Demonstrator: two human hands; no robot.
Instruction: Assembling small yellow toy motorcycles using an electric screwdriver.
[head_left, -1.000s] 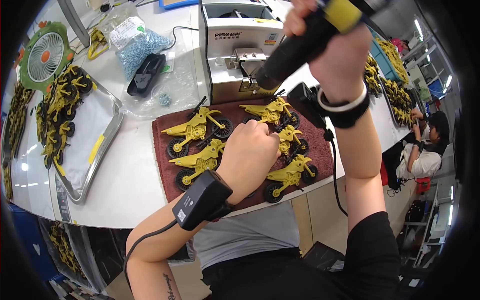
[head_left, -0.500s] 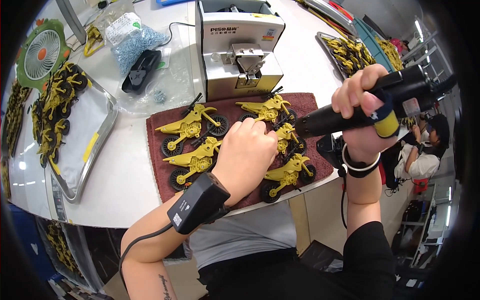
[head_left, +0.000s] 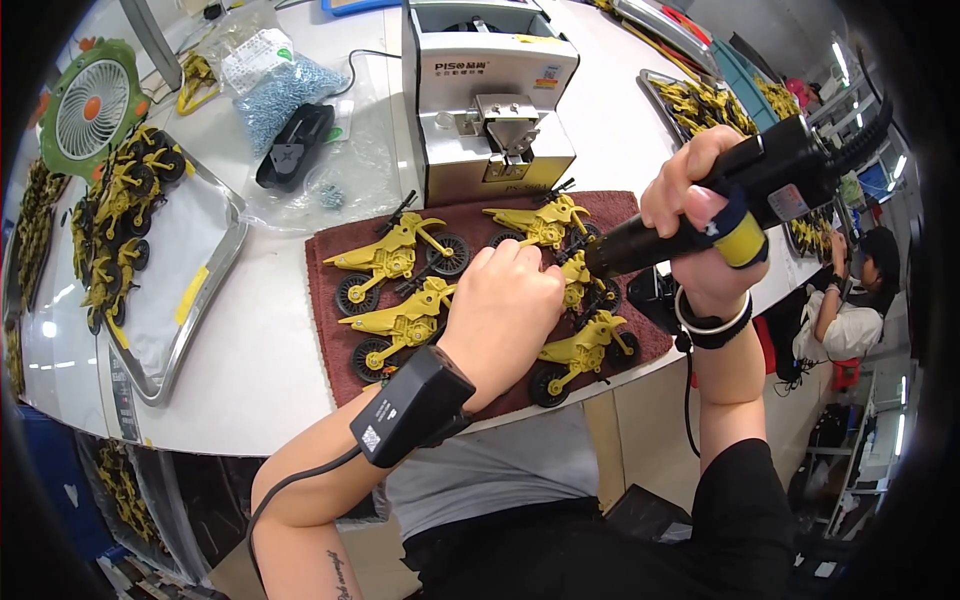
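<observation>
1. At the worktop's (head_left: 280, 370) left edge a steel tray (head_left: 215, 270) holds a heap of yellow toy motorbikes (head_left: 115, 215), with a small green fan (head_left: 95, 105) behind it.
2. On the maroon mat (head_left: 325, 290) at the front edge lie more bikes, one at its left (head_left: 395, 255) untouched.
3. The left hand (head_left: 510, 300) is clenched down on the middle bike (head_left: 580, 285), pinning it to the mat.
4. The right hand (head_left: 700, 225) grips the black electric screwdriver (head_left: 700, 215), its tip at that bike: judged, a screw is being driven; next comes a steady, square push.
5. Compared with half a second ago, the screwdriver sits lower and closer in against the bike; a second ago it was raised over the grey screw feeder (head_left: 490, 90).
</observation>
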